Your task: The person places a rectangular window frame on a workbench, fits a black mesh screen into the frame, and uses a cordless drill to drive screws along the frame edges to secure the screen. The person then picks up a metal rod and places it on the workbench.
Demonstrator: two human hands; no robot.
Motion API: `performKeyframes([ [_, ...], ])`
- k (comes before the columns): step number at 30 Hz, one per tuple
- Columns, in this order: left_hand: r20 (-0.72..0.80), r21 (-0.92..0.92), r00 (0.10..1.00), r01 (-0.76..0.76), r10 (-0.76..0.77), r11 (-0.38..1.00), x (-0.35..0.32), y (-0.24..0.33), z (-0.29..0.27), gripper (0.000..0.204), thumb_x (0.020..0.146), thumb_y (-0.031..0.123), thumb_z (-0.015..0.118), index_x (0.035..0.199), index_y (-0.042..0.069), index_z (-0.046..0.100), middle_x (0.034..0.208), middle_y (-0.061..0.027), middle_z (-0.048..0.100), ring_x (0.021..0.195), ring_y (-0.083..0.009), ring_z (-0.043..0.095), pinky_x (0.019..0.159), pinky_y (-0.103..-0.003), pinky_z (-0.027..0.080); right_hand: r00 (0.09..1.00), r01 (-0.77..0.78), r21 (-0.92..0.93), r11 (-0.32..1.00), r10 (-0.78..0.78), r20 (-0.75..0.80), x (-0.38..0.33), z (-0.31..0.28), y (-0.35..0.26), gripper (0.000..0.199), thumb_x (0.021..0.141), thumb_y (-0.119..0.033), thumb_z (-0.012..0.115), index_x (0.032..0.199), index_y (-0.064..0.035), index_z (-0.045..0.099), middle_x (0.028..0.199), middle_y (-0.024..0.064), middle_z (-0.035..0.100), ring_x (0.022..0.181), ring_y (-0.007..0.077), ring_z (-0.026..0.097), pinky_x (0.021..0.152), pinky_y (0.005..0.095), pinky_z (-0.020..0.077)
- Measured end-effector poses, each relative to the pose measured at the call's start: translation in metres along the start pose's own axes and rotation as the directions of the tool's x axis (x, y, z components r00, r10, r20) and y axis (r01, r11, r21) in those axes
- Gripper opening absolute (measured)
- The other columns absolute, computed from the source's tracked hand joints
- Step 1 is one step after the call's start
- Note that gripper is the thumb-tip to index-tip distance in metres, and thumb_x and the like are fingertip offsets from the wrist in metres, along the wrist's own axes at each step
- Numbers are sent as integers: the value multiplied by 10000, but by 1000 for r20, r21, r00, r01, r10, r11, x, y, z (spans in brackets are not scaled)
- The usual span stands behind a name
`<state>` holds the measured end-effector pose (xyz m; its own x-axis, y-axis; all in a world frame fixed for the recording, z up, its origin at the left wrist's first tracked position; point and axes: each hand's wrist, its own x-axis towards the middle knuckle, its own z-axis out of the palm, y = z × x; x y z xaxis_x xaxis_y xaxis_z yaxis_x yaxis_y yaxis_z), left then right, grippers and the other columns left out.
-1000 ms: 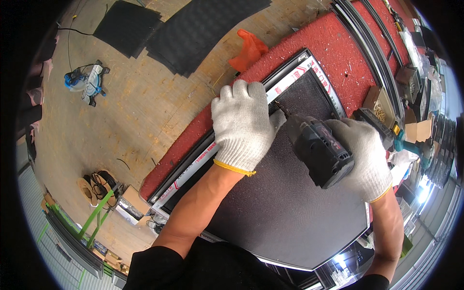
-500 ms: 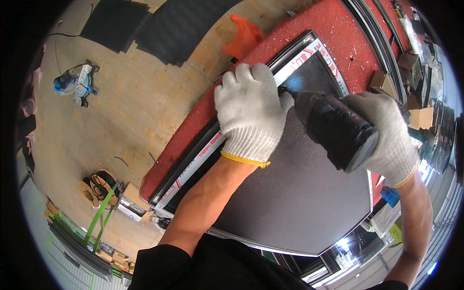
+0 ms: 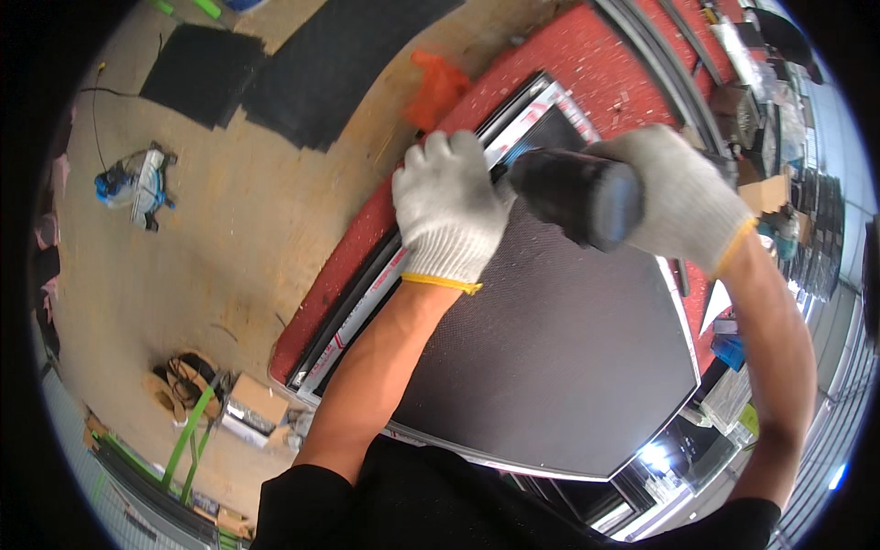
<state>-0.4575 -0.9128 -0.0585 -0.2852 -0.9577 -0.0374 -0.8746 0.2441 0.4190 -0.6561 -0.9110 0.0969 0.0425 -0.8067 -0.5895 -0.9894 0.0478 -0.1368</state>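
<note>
Holding a black power tool point(image 3: 573, 194) over the far corner of a framed mesh screen point(image 3: 568, 357), the right hand point(image 3: 674, 203) in a white knit glove has its grip wrapped tight around the tool body. The tool's round dark rear end faces the camera; its tip is hidden behind the left hand, so contact with the frame cannot be told. The left hand point(image 3: 449, 209), also gloved, lies palm down on the silver frame edge point(image 3: 367, 307) near that corner, fingers together and pressing flat, pinching nothing.

Compared with half a second ago, the tool sits higher and closer to the lens, turned so more of its back end shows, and the right hand has lifted with it. The left hand stays on the same stretch of frame. A second ago the tool was lower, over the mesh, with its side showing.

The screen, dark mesh in a silver frame, lies flat on a red worktop point(image 3: 587, 55) that runs diagonally across the view. An orange rag point(image 3: 438, 84) lies on the red surface just beyond the left hand. Left of the worktop is a plywood floor point(image 3: 238, 229) with two black mats point(image 3: 275, 64), a blue-and-white bundle point(image 3: 133, 183) on a cable, sandals point(image 3: 179, 380) and a small cardboard box point(image 3: 257, 403). Cluttered shelves and boxes sit at the far right, too blurred to name.
</note>
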Motion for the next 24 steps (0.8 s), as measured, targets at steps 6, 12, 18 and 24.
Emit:
performKeyframes([
  [6,6,-41,1000,-2,2,999,-1,0,-1,540,962,544,818,1051,21,716,1090,-228,749,1051,-422,751,915,-540,609,913,135,-6,991,-127,-388,-84,-30,28,661,695,-205,989,1288,9,791,1092,176,818,1047,288,810,982,422,647],
  [12,-259,-122,868,-464,423,877,-25,-1,13,654,951,352,824,1486,27,636,1487,-175,653,1416,-403,576,1209,-580,408,691,22,-51,998,-52,-721,-229,7,49,497,824,-43,877,1311,-11,785,1167,115,809,1043,271,774,957,420,627],
  [18,140,45,796,-600,589,799,-46,29,49,906,990,460,770,1669,-38,436,1799,-266,351,1680,-472,284,1374,-641,181,222,108,852,513,823,-523,-303,115,103,535,889,15,823,1415,-18,730,1234,71,797,1078,179,739,948,357,615],
  [24,137,153,784,-621,605,769,-46,28,50,912,1008,475,742,1665,-74,425,1773,-303,364,1669,-493,284,1363,-660,198,-126,361,764,535,839,-529,-299,192,224,473,921,7,826,1386,-32,745,1248,58,786,1075,175,727,910,342,600],
])
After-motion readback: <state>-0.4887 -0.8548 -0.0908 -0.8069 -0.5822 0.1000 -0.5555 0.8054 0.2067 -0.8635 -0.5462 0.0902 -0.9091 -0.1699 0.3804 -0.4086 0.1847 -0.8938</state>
